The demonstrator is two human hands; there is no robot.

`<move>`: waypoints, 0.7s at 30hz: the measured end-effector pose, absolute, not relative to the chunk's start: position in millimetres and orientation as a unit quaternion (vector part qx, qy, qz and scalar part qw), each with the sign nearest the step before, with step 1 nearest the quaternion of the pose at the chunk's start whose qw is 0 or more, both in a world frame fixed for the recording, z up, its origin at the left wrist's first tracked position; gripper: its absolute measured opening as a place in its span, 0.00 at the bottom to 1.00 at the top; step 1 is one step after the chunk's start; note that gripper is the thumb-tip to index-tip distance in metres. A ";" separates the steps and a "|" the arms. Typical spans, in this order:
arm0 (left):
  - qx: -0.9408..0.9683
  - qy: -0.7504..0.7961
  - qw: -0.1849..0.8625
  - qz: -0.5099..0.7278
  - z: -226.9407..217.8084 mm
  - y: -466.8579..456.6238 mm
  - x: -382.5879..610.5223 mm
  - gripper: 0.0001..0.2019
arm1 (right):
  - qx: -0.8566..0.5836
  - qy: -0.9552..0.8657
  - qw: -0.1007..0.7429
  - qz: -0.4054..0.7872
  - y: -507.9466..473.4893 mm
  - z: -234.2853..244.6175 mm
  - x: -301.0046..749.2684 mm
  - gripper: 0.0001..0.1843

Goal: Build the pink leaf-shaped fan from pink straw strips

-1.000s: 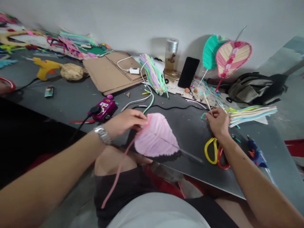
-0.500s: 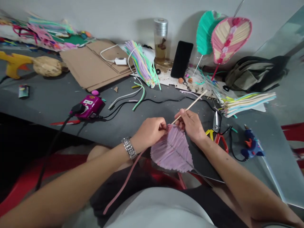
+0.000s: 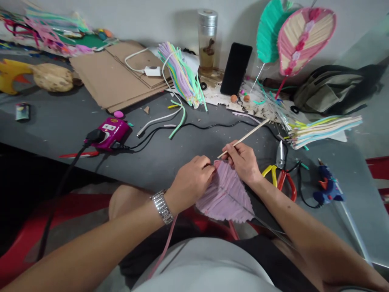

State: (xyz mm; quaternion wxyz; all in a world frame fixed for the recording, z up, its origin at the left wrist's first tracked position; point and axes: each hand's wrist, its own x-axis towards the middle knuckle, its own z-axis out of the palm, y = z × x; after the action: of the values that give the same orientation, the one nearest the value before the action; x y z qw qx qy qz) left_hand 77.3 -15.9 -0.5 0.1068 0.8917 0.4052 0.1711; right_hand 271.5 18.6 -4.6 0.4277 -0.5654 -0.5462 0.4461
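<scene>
A purple leaf-shaped fan (image 3: 226, 192) made of fuzzy pipe cleaners, with a thin wire down its middle, hangs at the table's front edge, tip upward. My left hand (image 3: 192, 182) is closed at its upper left edge, pinching a pink pipe cleaner (image 3: 167, 243) whose loose end trails below my wrist. The fingertips are partly hidden. My right hand (image 3: 243, 161) is closed around a thin wooden stick (image 3: 251, 133). The stick's lower end lies just above the fan's tip, and its upper end points away to the right. My right fingers are beside the fan's upper right edge.
Right of my hand lie pliers (image 3: 280, 166) and a blue glue gun (image 3: 328, 188). A purple power adapter (image 3: 111, 132) with a black cable is at left. Behind are cardboard (image 3: 112, 81), pipe cleaner bundles (image 3: 182, 77), a phone (image 3: 236, 69) and a bottle (image 3: 207, 44).
The stick's lower end has shifted slightly left and up from the fan's tip. My left hand has turned over the fan's left edge, covering more of it. The view has shifted slightly.
</scene>
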 end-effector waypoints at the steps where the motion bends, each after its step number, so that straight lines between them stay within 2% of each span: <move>1: 0.894 0.399 0.100 0.177 -2.0 -16.3 76.4 0.11 | -0.565 -0.555 0.423 0.441 19.1 -4.6 270.9 0.30; 8: 0.901 0.363 0.092 0.220 -6.5 -15.7 76.2 0.12 | -0.563 -0.604 0.402 0.396 19.6 -7.0 268.5 0.22; 21: 0.899 0.344 0.059 0.264 -13.9 -15.0 75.6 0.08 | -0.571 -0.595 0.414 0.386 20.6 -11.2 266.9 0.19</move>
State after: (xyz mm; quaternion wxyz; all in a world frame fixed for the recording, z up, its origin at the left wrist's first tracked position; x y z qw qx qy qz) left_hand 75.6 -15.0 -13.9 0.0593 0.8992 0.3441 0.2638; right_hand 266.9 20.6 -11.2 0.4140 -0.5707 -0.5946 0.3864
